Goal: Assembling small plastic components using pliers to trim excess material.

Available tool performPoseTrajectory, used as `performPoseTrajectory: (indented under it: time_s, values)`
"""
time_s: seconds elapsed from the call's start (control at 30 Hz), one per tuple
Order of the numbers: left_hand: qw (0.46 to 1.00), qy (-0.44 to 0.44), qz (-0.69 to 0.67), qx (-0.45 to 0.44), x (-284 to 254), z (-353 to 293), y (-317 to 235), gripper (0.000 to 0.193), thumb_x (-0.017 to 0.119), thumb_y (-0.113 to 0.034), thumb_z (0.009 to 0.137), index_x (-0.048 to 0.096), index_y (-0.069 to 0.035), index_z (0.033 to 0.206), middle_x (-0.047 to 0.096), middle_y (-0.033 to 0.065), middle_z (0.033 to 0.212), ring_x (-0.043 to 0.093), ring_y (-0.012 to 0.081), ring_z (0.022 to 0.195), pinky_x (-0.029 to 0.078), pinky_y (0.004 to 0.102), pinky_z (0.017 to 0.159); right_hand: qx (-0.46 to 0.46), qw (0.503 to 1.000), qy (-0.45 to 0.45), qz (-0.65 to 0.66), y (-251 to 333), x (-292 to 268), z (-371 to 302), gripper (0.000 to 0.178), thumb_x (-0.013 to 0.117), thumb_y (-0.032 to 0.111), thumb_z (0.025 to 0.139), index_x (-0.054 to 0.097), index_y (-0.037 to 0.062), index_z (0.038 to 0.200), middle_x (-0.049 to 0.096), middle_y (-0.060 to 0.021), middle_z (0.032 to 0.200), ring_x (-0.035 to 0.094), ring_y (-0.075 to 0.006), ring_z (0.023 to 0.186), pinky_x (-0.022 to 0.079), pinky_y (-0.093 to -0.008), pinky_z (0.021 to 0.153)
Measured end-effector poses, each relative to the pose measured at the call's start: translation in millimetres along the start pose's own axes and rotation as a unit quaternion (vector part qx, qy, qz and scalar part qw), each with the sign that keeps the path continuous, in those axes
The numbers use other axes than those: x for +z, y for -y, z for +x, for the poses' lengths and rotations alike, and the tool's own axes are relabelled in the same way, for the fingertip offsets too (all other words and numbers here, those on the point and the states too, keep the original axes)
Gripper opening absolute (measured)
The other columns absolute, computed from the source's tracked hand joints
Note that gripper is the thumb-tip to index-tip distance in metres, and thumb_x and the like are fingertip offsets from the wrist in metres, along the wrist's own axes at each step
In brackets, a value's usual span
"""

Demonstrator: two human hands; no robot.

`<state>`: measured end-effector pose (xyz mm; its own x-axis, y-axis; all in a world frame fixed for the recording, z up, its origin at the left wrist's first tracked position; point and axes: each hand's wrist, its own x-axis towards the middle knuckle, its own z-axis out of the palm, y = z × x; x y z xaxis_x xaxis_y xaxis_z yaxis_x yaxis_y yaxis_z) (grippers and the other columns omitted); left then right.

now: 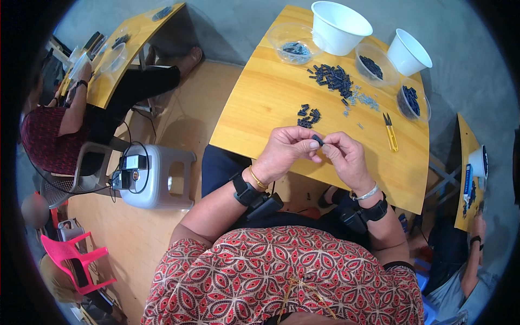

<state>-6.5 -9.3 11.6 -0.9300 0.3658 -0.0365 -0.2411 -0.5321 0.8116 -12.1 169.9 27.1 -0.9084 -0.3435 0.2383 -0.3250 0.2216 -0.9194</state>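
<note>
A person's left hand (286, 149) and right hand (345, 153) pinch a small dark piece (318, 140) above the near side of a yellow worktop (244, 108) bearing loose dark pieces (333, 80), yellow-handled snips (390, 135), clear tubs (277, 40) and a large white bowl (340, 31); a co-worker (51, 132) sits at left.

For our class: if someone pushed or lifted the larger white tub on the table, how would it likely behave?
The larger white tub would probably feel light for its size, as its walls look like thin plastic. A high push might tip it, since it narrows toward its base.
</note>
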Motion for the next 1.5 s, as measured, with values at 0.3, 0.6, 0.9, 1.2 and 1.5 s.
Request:
performPoseTrajectory:
  time_s: [0.3,0.6,0.9,1.2,1.5]
  values:
    - [0.925,-0.036,0.336,0.174,14.7,8.7,23.2,0.007,0.065,0.002,0.076,0.065,-0.002,0.082,0.059,0.0058,0.07,0.054,0.0125,0.068,0.045,0.0255,0.063,-0.14,0.964,-0.022,-0.227,-10.4,-13.6,-14.5,0.008,0.061,0.001,0.072,0.057,0.0027,0.079,0.055,-0.0093,0.074,0.052,-0.028,0.072,0.041,-0.0356,0.065]
    - [0.778,-0.017,0.576,0.248,18.7,12.1,24.8,0.007,0.065,-0.002,0.068,0.063,-0.006,0.073,0.058,0.0067,0.066,0.055,0.0256,0.066,0.037,0.0342,0.061,-0.128,0.931,-0.003,-0.342,-7.7,-17.5,-21.8,0.006,0.059,0.002,0.071,0.058,0.0041,0.077,0.056,-0.0081,0.078,0.052,-0.0273,0.078,0.039,-0.0368,0.07]
    - [0.755,-0.013,0.596,0.273,21.7,10.1,25.7,0.007,0.063,-0.001,0.067,0.062,-0.006,0.071,0.057,0.0058,0.068,0.055,0.025,0.066,0.036,0.034,0.062,-0.071,0.927,-0.126,-0.345,-8.3,-2.5,6.1,0.012,0.048,0.007,0.082,0.057,0.0037,0.091,0.06,-0.0139,0.083,0.054,-0.0321,0.078,0.04,-0.0414,0.07]
    - [0.753,-0.006,0.605,0.259,23.6,13.2,24.8,0.004,0.06,-0.001,0.068,0.058,-0.005,0.069,0.056,0.0062,0.069,0.053,0.0256,0.068,0.034,0.0346,0.064,-0.087,0.923,-0.098,-0.361,-18.9,-0.4,10.0,0.016,0.047,0.006,0.076,0.056,0.0039,0.089,0.059,-0.0125,0.079,0.052,-0.0312,0.078,0.037,-0.042,0.069]
    - [0.755,-0.022,0.601,0.262,25.2,14.2,27.8,0.005,0.059,0.0,0.067,0.057,-0.005,0.065,0.054,0.0082,0.066,0.052,0.0271,0.067,0.035,0.0351,0.066,-0.092,0.923,-0.093,-0.363,-19.6,1.5,8.3,0.016,0.048,0.005,0.076,0.057,0.0048,0.089,0.059,-0.0116,0.078,0.053,-0.0304,0.078,0.037,-0.0413,0.069]
